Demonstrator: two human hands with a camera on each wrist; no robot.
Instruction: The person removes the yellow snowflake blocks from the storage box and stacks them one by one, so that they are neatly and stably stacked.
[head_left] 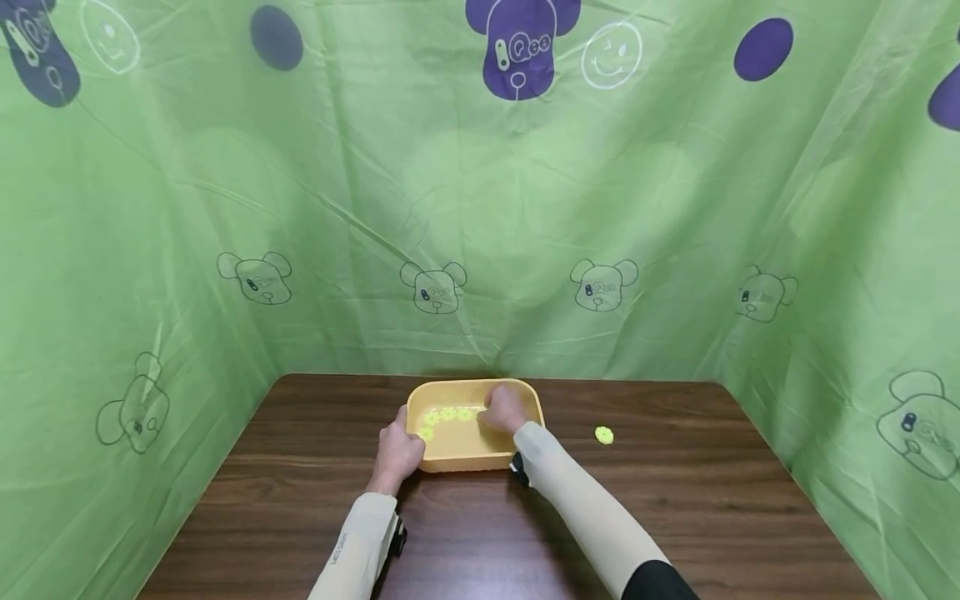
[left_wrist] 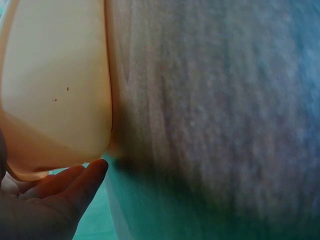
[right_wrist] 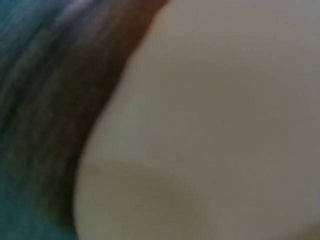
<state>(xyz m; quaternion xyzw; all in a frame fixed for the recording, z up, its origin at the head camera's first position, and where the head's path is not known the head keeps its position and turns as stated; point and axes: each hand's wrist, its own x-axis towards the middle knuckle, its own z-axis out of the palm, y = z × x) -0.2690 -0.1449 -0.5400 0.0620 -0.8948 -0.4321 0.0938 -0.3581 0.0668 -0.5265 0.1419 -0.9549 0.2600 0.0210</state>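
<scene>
A shallow yellow plastic tray (head_left: 467,464) stands near the back of the table. My left hand (head_left: 399,452) holds its left end, thumb over the rim; in the left wrist view the fingers (left_wrist: 90,182) lie against the outside of the tray's wall (left_wrist: 57,115). Inside, several small bright yellow flower-shaped pieces (head_left: 447,414) form a curved row along the left and back. My right hand (head_left: 504,410) reaches in at the right end of that row. Its fingertips are blurred, and whether they pinch a piece is hidden. The tray's pale wall (right_wrist: 210,125) fills most of the right wrist view.
One more yellow flower-shaped piece (head_left: 603,435) lies on the dark wood table (head_left: 675,508), to the right of the tray. Green cloth (head_left: 517,342) with printed bear heads hangs close around the table's back and sides.
</scene>
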